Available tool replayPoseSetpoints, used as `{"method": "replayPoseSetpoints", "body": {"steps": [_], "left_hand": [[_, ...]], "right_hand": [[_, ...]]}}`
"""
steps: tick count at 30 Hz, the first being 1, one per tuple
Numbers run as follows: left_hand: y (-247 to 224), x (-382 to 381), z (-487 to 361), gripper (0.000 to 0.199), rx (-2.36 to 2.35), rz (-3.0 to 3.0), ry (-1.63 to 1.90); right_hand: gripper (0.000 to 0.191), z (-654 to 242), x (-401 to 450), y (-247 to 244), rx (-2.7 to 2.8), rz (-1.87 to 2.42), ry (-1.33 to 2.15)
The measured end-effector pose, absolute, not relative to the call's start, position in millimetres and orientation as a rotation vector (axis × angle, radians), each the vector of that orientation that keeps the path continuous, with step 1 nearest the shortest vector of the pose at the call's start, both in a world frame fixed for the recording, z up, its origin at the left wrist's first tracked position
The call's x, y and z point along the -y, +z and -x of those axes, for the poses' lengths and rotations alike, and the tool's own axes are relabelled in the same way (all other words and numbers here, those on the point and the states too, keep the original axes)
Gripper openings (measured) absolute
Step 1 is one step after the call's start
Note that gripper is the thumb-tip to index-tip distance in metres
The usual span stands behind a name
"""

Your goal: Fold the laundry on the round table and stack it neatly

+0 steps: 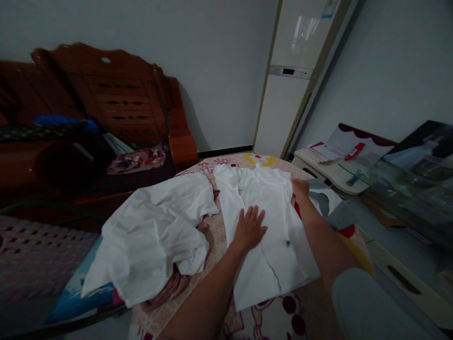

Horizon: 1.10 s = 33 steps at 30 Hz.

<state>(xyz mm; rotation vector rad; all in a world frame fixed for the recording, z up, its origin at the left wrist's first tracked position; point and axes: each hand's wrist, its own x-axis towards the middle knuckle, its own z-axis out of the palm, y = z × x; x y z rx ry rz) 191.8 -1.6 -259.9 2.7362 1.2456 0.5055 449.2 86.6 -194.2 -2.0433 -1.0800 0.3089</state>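
While a white garment (274,241) lies at the frame's lower centre, the left hand (250,227) rests flat on it, fingers spread; the right hand (300,188), curled, is at its upper-right edge, grip unclear

L hand (250,230): bare, 4 fingers (255,212) + thumb (263,231) seen, tips round | L arm (208,289): bare as far as seen | R hand (300,188): bare, a bit dim, hard to see well | R arm (327,241): bare up to slv | R slv (371,302): lt grey w/ a bit of green, plain cloth, wide, round edge nr elbow
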Motion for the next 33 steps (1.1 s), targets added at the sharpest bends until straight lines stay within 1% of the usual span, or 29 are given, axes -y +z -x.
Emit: {"method": "replayPoseSetpoints", "body": {"steps": [7,9,11,13,15,18,20,22,26,30,33], "left_hand": [[-263,1,-193,0.057,-1.247,-2.732,0.503],[-264,0,-193,0.057,-1.247,-2.739,0.502],[-264,0,-193,0.057,-1.249,-2.748,0.500],[-264,0,-193,0.057,-1.252,-2.754,0.499],[-264,0,-193,0.057,-1.254,-2.752,0.501],[-263,1,-193,0.057,-1.254,-2.744,0.511],[-264,1,-193,0.057,-1.257,-2.740,0.520],[-264,2,-193,0.057,-1.257,-2.739,0.523],[-265,2,-193,0.057,-1.252,-2.748,0.528],[-265,2,-192,0.057,-1.256,-2.771,0.536],[-265,2,-192,0.057,-1.259,-2.771,0.531]], "right_hand": [[0.034,-394,-98,-196,1.725,1.907,-0.171],[0.032,-379,-104,-201,1.911,1.861,-0.122],[0.030,-372,-108,-205,2.046,1.768,0.040],[0.030,-375,-109,-205,2.012,1.693,0.137],[0.033,-387,-108,-204,1.815,1.739,0.119],[0.037,-412,-104,-201,1.473,2.039,0.021],[0.036,-426,-103,-202,1.351,2.238,-0.002],[0.032,-434,-105,-205,1.331,2.354,0.039],[0.028,-434,-116,-213,1.373,2.435,0.161],[0.029,-429,-127,-218,1.461,2.436,0.200],[0.022,-431,-133,-215,1.585,2.362,0.169]]}}
